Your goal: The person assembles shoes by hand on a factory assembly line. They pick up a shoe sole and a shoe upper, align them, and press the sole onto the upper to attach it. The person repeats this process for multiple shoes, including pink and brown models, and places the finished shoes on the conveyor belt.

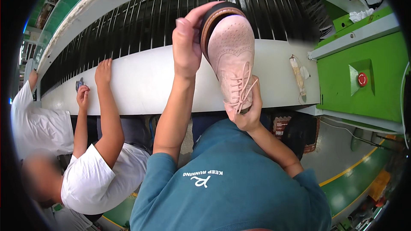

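A pale pink lace-up shoe upper [233,45] with punched holes and loose laces is held up over the white bench, its toe pointing away. Along its left side and toe runs a dark outsole [208,28] with a brown rim; a gap shows between sole and upper at the toe. My left hand [187,45] is closed on the outsole near the toe, fingers behind it. At the heel end, my right hand [250,113] grips the upper below the laces. The inside of the shoe is mostly hidden.
Beyond the white bench [141,81] lies a conveyor of dark rollers [158,13]. A wrapped stick-like item [298,77] rests on the bench at right, beside a green machine housing [342,98] with a red button [362,79]. Co-workers in white shirts [100,179] are at left.
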A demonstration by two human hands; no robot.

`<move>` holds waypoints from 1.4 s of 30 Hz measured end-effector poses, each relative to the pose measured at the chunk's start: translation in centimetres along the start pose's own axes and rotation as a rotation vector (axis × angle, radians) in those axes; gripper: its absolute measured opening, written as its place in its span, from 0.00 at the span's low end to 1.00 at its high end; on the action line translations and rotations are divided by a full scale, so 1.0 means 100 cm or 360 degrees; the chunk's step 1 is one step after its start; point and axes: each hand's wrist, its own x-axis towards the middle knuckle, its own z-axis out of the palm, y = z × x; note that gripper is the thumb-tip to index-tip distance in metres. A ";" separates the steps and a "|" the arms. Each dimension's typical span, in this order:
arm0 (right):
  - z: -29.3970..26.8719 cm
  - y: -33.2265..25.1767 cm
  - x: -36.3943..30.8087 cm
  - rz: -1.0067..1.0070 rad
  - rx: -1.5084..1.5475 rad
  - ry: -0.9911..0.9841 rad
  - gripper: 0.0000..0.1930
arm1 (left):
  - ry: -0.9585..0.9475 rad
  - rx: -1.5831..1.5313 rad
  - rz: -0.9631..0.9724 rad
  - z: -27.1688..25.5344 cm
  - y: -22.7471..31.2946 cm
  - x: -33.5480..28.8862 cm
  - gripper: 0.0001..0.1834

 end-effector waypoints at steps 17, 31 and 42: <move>0.005 -0.007 0.001 0.0052 0.0067 0.0084 0.43 | 0.0005 0.0144 0.0042 0.009 0.002 -0.001 0.42; -0.009 -0.004 -0.016 -0.0048 -0.0132 -0.0077 0.52 | 0.0009 0.0291 0.0047 0.017 0.025 -0.010 0.45; -0.005 -0.007 -0.012 -0.0103 -0.0061 -0.0070 0.52 | 0.0064 0.0310 0.0071 0.017 0.023 -0.011 0.41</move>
